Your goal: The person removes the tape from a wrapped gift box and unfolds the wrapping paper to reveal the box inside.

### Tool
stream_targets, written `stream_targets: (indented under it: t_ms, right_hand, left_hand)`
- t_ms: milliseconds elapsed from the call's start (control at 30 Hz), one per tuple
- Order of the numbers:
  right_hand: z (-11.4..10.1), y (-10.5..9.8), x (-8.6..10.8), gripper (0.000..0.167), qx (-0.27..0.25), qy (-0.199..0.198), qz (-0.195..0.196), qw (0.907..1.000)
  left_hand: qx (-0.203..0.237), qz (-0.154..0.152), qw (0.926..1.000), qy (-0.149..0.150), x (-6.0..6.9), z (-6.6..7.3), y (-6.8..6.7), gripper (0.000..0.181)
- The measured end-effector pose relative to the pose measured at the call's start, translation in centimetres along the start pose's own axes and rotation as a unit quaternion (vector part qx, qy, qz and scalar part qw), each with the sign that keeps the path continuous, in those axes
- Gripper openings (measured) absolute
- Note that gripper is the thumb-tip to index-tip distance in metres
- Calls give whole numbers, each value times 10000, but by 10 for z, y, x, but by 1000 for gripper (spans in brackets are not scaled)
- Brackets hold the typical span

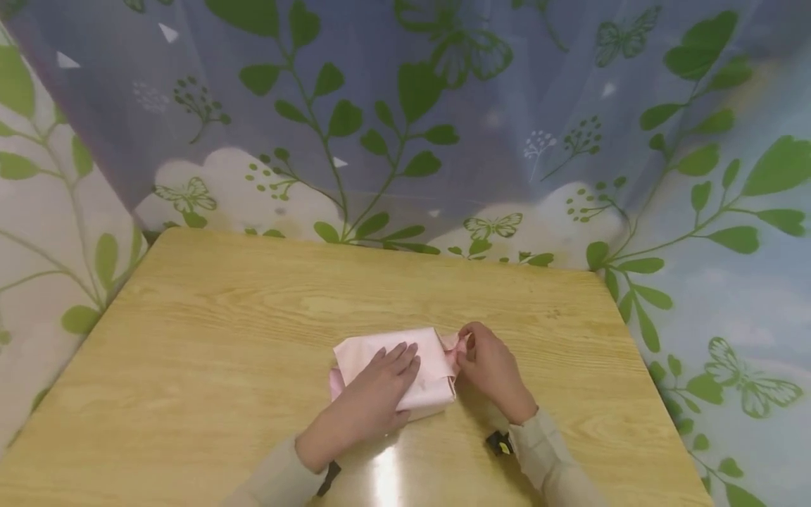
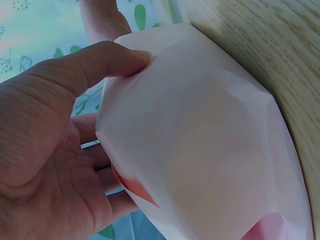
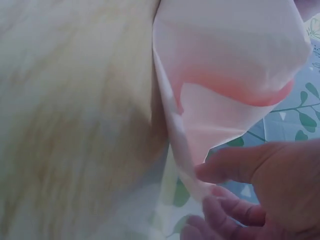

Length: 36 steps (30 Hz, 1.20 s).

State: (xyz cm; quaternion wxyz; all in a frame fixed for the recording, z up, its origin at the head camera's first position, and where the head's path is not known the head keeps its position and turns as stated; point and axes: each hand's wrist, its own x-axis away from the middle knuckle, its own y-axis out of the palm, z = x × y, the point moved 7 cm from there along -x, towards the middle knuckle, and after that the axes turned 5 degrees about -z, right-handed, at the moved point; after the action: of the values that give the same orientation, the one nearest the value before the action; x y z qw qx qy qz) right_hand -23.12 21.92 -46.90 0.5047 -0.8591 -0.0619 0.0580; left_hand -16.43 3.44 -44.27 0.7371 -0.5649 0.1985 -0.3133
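A box-shaped package in pale pink wrapping paper (image 1: pixel 418 345) lies on the table, its contents hidden. My left hand (image 1: pixel 374 394) rests across its top with the fingers fairly straight. In the left wrist view, the thumb of that left hand (image 2: pixel 55 125) presses the package's side face (image 2: pixel 200 125). At the package's right end, my right hand (image 1: pixel 494 366) pinches the loose end of the wrapping paper (image 1: pixel 455 352) between thumb and fingers. The right wrist view shows this paper end (image 3: pixel 215 117) folded inward with a deeper pink opening, and the right hand (image 3: pixel 270 195) at its tip.
The wood-grain table (image 1: pixel 222 338) extends around the package. A curtain with green leaves and butterflies (image 1: pixel 380 127) hangs behind the table and along both sides. Dark wrist devices (image 1: pixel 499 443) show near both sleeves. A bright reflection lies on the tabletop near the left hand.
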Motion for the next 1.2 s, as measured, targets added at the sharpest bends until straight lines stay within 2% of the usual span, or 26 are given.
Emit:
stream_targets:
  t_ms: [67, 300, 567, 700, 900, 1100, 1200]
  right_hand:
    - [-1, 0, -2, 26, 3, -76, -30, 10000]
    - [0, 2, -3, 4, -139, -43, -281, 9995]
    - [0, -1, -1, 4, -217, -27, -320, 9992]
    - [-15, -4, 2, 4, -466, -439, -289, 9975]
    - [-40, -7, 9, 7, -811, -1237, -185, 9888]
    - [-55, -12, 19, 13, -804, -1774, 213, 9806]
    - [-66, -9, 25, 19, -631, -2110, 58, 9754]
  left_hand:
    - [20, 8, 10000, -41, 1, -2, 0, 77]
    - [78, 111, 9999, 13, 1, -3, -1, 78]
    - [58, 93, 9999, 44, 1, -3, 2, 78]
    - [1, 172, 9998, 83, 1, -3, 0, 78]
    - [-58, 230, 9997, 98, -2, -3, 1, 79]
    - [-140, 188, 9997, 103, -2, -2, 2, 78]
    - [-160, 199, 9996, 115, -2, -2, 2, 78]
